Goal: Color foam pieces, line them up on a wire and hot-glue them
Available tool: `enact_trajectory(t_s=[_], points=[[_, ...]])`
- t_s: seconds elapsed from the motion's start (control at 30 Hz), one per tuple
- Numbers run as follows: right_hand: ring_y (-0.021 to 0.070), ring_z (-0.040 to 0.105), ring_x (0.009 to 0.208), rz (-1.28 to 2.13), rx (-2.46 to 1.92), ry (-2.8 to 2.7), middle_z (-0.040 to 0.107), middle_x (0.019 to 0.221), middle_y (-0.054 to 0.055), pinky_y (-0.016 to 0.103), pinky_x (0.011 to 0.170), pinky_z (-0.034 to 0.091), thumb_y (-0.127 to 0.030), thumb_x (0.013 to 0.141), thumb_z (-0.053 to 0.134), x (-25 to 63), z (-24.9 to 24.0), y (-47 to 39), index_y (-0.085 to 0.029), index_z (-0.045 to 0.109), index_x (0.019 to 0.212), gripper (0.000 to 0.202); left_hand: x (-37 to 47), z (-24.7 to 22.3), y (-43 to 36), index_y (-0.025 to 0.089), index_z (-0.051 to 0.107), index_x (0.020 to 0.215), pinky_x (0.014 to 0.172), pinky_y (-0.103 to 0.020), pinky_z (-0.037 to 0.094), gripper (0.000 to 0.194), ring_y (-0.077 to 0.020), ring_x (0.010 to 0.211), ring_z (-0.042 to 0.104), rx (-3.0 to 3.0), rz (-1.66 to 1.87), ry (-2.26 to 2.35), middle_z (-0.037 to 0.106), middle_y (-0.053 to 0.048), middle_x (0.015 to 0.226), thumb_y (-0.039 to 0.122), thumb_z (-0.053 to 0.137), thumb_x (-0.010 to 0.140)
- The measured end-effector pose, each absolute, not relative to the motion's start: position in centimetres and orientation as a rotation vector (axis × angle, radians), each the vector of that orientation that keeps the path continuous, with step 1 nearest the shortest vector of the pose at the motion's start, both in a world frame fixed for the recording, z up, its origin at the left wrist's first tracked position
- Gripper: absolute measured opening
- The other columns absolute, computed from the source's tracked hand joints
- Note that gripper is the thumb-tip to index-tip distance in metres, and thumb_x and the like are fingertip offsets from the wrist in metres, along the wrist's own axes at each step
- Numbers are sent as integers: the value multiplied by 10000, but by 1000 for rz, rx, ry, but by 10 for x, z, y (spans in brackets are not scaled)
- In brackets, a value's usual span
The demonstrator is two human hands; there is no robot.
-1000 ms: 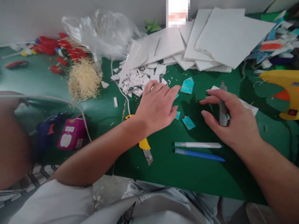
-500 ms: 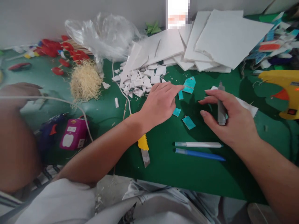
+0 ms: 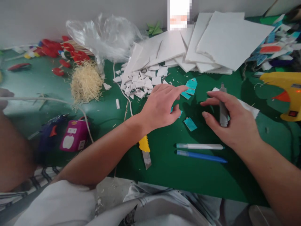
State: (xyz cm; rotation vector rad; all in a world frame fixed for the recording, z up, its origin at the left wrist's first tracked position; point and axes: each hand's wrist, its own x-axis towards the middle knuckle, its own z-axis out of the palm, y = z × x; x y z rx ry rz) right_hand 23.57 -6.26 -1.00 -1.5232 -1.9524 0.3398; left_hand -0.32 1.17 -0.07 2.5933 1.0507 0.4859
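My left hand (image 3: 160,105) reaches across the green table with its index finger stretched out and its thumb apart. The index fingertip rests at a small turquoise strip (image 3: 185,95), beside a pointed turquoise piece (image 3: 191,83). Other turquoise bits lie partly hidden under the thumb. A turquoise rectangle (image 3: 190,124) is between my hands. My right hand (image 3: 237,119) holds a grey craft knife (image 3: 223,108) upright in the crook of thumb and index finger, fingers spread. Below lie a white pen (image 3: 199,146) and a blue pen (image 3: 202,156). A yellow utility knife (image 3: 144,144) lies under my left forearm.
White foam sheets (image 3: 232,37) and broken foam scraps (image 3: 138,83) lie at the back. A yellow glue gun (image 3: 290,94) stands right. Left are straw-like shreds (image 3: 86,81), a magenta box (image 3: 74,135), a white cable (image 3: 58,101) and another person's arm (image 3: 14,141).
My left index finger has shifted a small turquoise strip up against the pointed piece, and the thumb has spread outward. The other person's arm has drawn back left. My right hand stays put.
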Motion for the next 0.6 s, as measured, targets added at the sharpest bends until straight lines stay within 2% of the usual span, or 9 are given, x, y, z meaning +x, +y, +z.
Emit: enact_trajectory(t_s=[0.17,0.27,0.47,0.6], points=[[297,750,1132,308,-1512,-1976,817,1093,40,518,1007,591,-306,913,713,237,-10,-64,-308,607,1410,508,-5,12,1,105,420,1575,1142,-437,370,760,-279,1225,570,2616,199,1024,666,-106,1220,187,598,840],[297,749,1136,304,-1509,-1986,814,1101,43,519,1011,590,-319,919,713,238,-11,-65,-303,615,1407,499,-4,18,-2,114,376,1600,1152,-452,351,811,-293,1239,548,2676,35,990,647,-117,1249,155,610,825],[317,735,1177,292,-1514,-1969,812,1083,33,542,1017,585,-333,908,723,239,-13,-63,-318,629,1391,492,-1,11,4,114,482,1537,1118,-438,375,662,-278,1196,574,2729,19,954,673,-109,1171,95,536,877],[319,747,1140,289,-1508,-1976,809,1088,41,557,1015,585,-327,909,719,239,-12,-64,-318,627,1392,491,1,2,9,114,483,1528,1139,-435,391,584,-264,1297,555,2683,238,1006,656,-136,1326,97,448,945]])
